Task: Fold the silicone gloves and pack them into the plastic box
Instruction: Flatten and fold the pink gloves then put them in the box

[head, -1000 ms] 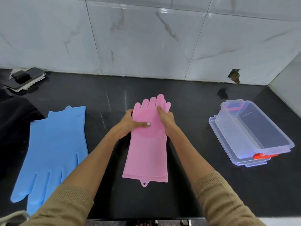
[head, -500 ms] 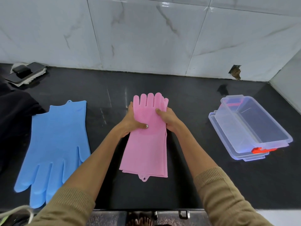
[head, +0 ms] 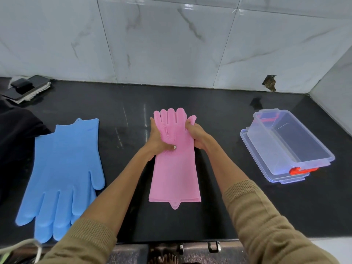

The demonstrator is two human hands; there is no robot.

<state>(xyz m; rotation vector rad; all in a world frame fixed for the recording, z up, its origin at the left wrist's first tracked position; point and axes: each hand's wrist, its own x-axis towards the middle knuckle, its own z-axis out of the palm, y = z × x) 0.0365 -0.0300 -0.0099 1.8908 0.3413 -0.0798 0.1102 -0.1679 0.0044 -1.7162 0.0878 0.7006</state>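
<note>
Pink silicone gloves (head: 174, 174) lie stacked in the middle of the black counter, fingers pointing to the wall, cuffs towards me. My left hand (head: 159, 141) grips their left edge at the palm, thumb pressed on top. My right hand (head: 196, 135) holds the right edge by the glove's thumb. Blue silicone gloves (head: 64, 168) lie flat at the left, fingers towards me. The clear plastic box (head: 291, 141) stands open at the right, sitting on its lid, with red clips.
A phone on a folded cloth (head: 26, 89) rests at the back left. Dark fabric (head: 15, 134) lies at the far left edge. The tiled wall (head: 171, 44) rises behind the counter, and another wall closes in at the far right.
The pink gloves have been straightened and squared up. My right hand slid from the top of the glove to its right edge, by the thumb.
</note>
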